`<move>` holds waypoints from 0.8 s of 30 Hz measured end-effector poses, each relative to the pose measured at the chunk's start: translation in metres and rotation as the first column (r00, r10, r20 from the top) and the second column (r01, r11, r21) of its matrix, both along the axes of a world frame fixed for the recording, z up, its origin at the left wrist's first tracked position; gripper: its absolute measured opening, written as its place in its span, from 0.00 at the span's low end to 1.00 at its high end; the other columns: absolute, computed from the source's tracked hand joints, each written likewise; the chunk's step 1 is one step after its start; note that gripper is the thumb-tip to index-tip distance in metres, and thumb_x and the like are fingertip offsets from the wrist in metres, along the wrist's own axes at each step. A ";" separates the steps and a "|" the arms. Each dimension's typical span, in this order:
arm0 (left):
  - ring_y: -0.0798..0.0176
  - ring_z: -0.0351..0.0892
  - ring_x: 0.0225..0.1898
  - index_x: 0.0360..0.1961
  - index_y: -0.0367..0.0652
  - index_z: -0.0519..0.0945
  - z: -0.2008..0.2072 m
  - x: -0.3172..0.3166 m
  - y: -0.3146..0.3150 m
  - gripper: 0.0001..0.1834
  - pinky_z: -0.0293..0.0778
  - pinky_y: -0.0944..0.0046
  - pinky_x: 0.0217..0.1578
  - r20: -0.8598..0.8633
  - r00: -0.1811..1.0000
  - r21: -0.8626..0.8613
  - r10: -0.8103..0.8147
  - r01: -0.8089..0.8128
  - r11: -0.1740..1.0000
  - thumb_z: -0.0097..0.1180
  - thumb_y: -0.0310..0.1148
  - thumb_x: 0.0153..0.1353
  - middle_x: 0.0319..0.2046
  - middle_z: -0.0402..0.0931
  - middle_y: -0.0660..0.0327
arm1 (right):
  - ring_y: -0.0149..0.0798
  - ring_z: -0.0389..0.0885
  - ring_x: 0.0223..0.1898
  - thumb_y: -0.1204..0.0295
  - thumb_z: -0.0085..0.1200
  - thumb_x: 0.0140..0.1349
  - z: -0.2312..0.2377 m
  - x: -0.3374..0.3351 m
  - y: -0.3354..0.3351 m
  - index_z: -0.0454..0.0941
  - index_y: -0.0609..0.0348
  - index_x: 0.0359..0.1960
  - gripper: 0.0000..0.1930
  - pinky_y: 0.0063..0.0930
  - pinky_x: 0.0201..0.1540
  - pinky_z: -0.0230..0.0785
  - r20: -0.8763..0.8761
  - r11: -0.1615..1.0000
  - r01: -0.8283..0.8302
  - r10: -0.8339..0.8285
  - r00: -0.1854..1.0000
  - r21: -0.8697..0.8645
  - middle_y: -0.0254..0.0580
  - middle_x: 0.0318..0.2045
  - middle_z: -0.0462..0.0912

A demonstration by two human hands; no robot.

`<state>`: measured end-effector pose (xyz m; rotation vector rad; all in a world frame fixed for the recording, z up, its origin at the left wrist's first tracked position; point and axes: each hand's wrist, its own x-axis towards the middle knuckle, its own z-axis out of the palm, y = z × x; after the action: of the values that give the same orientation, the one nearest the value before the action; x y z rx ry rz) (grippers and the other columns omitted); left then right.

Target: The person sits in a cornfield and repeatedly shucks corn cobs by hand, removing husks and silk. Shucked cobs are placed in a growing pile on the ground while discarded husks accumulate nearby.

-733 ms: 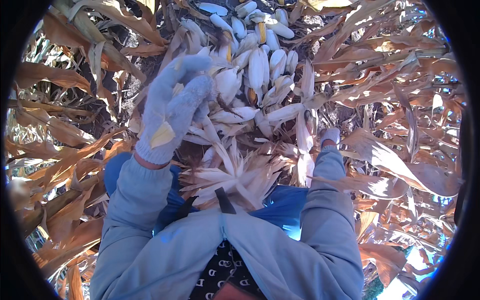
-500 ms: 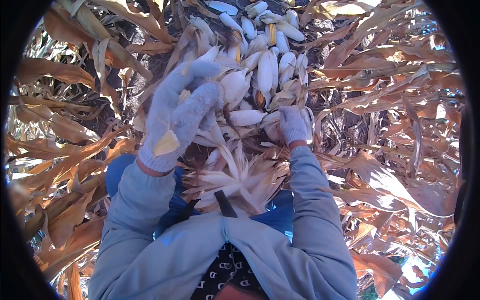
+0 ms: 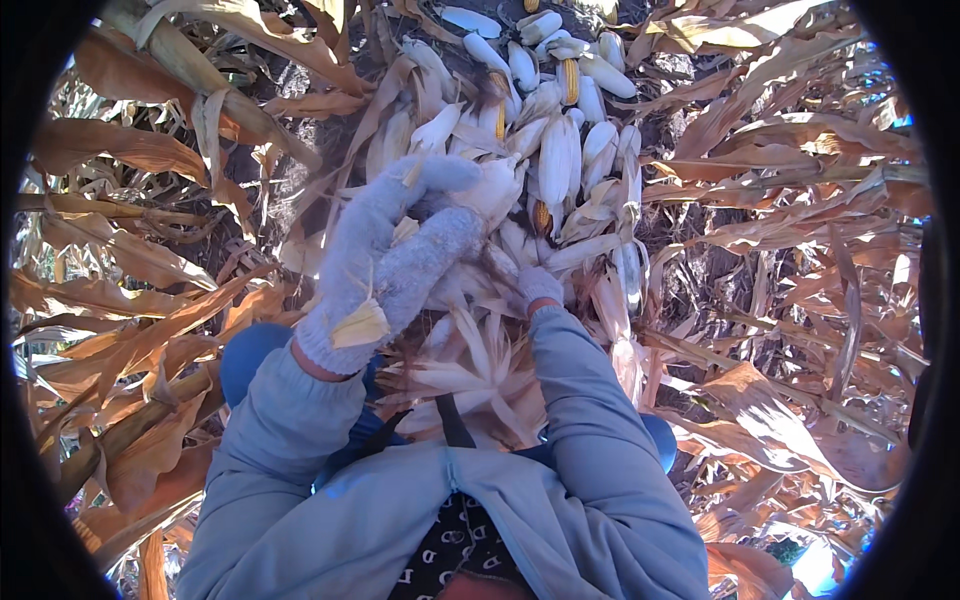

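Note:
Both my hands wear pale knitted gloves. My left hand [image 3: 405, 250] is raised over the pile, with fingers curved and thumb apart; nothing shows in its grasp. A bit of dry husk [image 3: 362, 325] clings near its cuff. Beyond its fingertips lies a pale husked-over ear [image 3: 497, 190]. Lower down, my right hand [image 3: 541, 287] is closed at the near end of a slanting ear of corn [image 3: 500, 262] with brownish silk; its fingertips are partly hidden. Loose pale husks [image 3: 475, 370] fan out in front of my body.
Several ears of corn [image 3: 556, 175] lie heaped ahead, mostly in white husks, some with yellow kernels [image 3: 570, 82] showing. Dry brown stalks and leaves [image 3: 130, 150] crowd the left side, and more dry leaves [image 3: 770, 410] cover the right.
My right hand has moved left and nearer to me, from the heap's right side to the slanting ear, which has tilted. The view has shifted slightly; my left hand keeps its curved shape.

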<state>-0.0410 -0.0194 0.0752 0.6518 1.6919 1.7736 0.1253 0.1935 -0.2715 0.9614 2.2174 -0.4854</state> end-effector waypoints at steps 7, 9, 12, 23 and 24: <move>0.74 0.79 0.31 0.58 0.40 0.78 -0.003 0.002 0.001 0.16 0.77 0.73 0.32 -0.027 0.999 0.008 -0.040 0.040 0.999 0.57 0.30 0.72 0.33 0.80 0.63 | 0.42 0.88 0.49 0.57 0.63 0.68 -0.014 0.075 -0.021 0.82 0.64 0.57 0.24 0.36 0.54 0.78 -0.061 0.371 0.375 -0.776 0.628 -0.849 0.44 0.49 0.88; 0.74 0.79 0.33 0.57 0.39 0.79 -0.007 0.005 0.001 0.15 0.76 0.74 0.34 0.062 0.998 0.022 0.012 -0.013 1.000 0.58 0.32 0.72 0.36 0.80 0.64 | 0.37 0.86 0.49 0.61 0.64 0.67 0.062 0.041 -0.030 0.80 0.67 0.59 0.24 0.32 0.54 0.77 -0.044 0.256 0.309 -0.829 0.558 -0.916 0.42 0.49 0.87; 0.74 0.78 0.36 0.58 0.40 0.78 -0.032 0.004 0.017 0.15 0.76 0.73 0.36 -0.006 1.000 0.054 0.031 -0.031 0.998 0.58 0.33 0.74 0.40 0.79 0.64 | 0.35 0.84 0.51 0.65 0.63 0.69 0.135 0.007 -0.012 0.76 0.69 0.62 0.25 0.31 0.56 0.76 -0.201 0.292 0.100 -0.833 0.516 -0.951 0.40 0.50 0.85; 0.59 0.87 0.42 0.65 0.41 0.73 -0.079 0.036 0.027 0.26 0.88 0.55 0.38 0.705 0.674 0.184 -0.218 0.123 0.975 0.57 0.45 0.75 0.50 0.83 0.57 | 0.49 0.84 0.45 0.72 0.52 0.74 0.310 0.028 -0.033 0.77 0.63 0.53 0.12 0.36 0.51 0.77 -0.950 0.985 -0.010 -0.164 0.264 -0.173 0.49 0.44 0.83; 0.59 0.87 0.43 0.65 0.40 0.73 -0.077 0.041 0.026 0.26 0.88 0.55 0.38 0.687 0.697 0.157 -0.205 0.134 0.979 0.58 0.45 0.74 0.51 0.83 0.56 | 0.48 0.84 0.42 0.72 0.52 0.74 0.308 0.036 -0.032 0.77 0.64 0.53 0.11 0.35 0.50 0.77 -0.919 0.953 0.080 -0.303 0.253 -0.292 0.47 0.41 0.83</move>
<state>-0.0002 0.0062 -0.0021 0.1088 0.9855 1.6693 0.1613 0.1615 0.0369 0.9329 2.9912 -1.8083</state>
